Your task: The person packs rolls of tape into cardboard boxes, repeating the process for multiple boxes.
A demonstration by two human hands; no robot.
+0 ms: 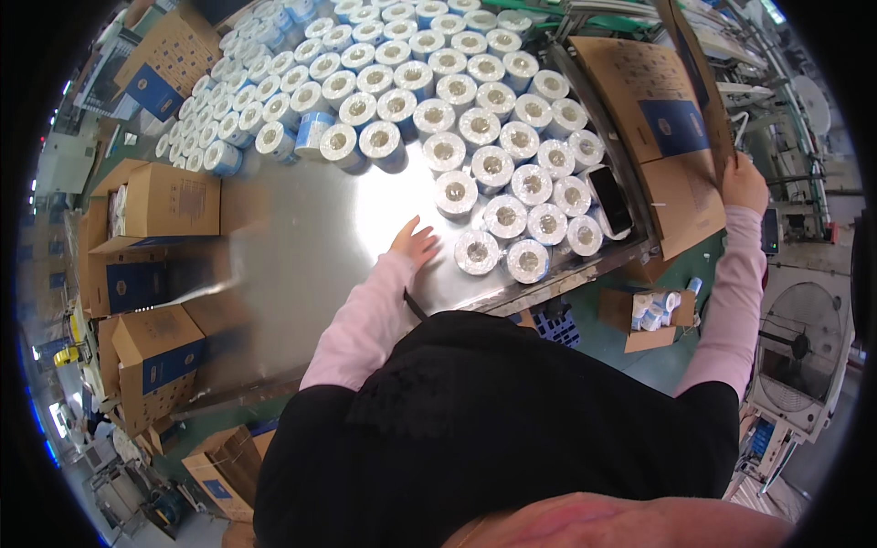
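My fingers [422, 239] on the left hand [413, 245] lie spread and flat on the shiny metal table [311, 237], holding nothing; just beyond their tips stands a white roll [477, 252] at the near edge of a big cluster of rolls [429, 91]; my right hand [744, 184] is closed around the lower edge of a flattened cardboard box [681, 110], lifted off to the right of the table; a dark phone [610, 201] lies among the rolls between my two hands; folded cartons [155, 274] stand well to the left of my left fingers
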